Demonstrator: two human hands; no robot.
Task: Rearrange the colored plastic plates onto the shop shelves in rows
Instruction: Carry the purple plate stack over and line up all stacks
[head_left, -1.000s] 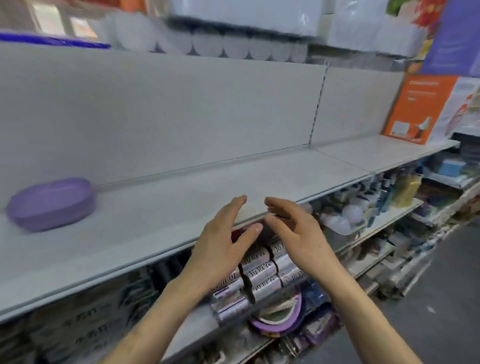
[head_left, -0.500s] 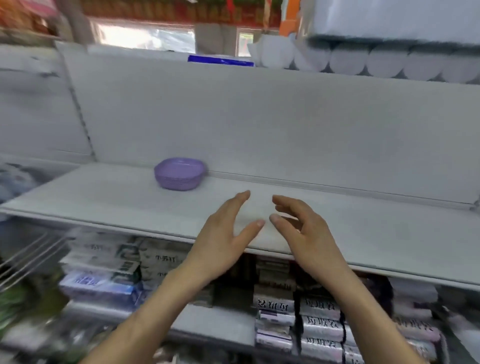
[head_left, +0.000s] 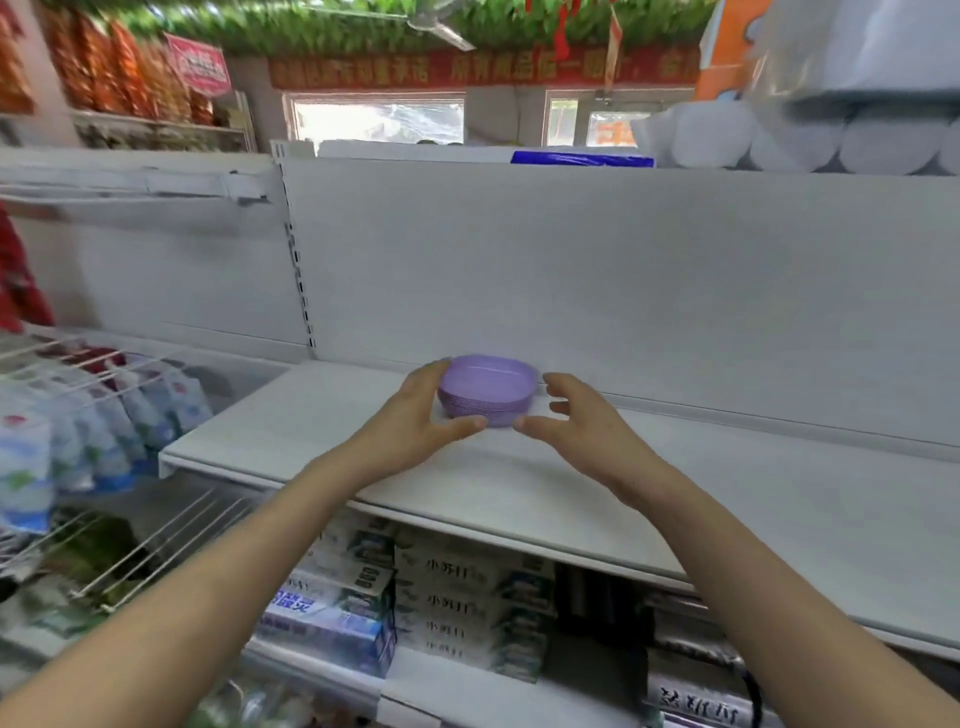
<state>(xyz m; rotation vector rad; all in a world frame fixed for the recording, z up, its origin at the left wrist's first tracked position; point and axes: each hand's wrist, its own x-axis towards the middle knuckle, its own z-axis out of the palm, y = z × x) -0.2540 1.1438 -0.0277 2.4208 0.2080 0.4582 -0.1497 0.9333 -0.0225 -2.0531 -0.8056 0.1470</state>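
Observation:
A stack of purple plastic plates (head_left: 488, 391) stands near the back of a white shop shelf (head_left: 675, 499). My left hand (head_left: 415, 421) reaches the stack's left side, with its fingers against the rim and its thumb in front of the base. My right hand (head_left: 576, 426) is spread beside the stack's right side. Its thumb tip is close to the front corner, and a gap shows between its fingers and the rim. Neither hand has lifted the stack.
The shelf's white back panel (head_left: 623, 270) rises just behind the stack. Boxed goods (head_left: 457, 597) fill the shelf below. At left, wire racks (head_left: 130, 551) hold blue and white packets (head_left: 104, 426). White rolls (head_left: 831, 140) sit on the top shelf.
The view swung left, so the purple stack moved from far left to the centre. Both hands, held apart in the same pose, have come up on either side of it.

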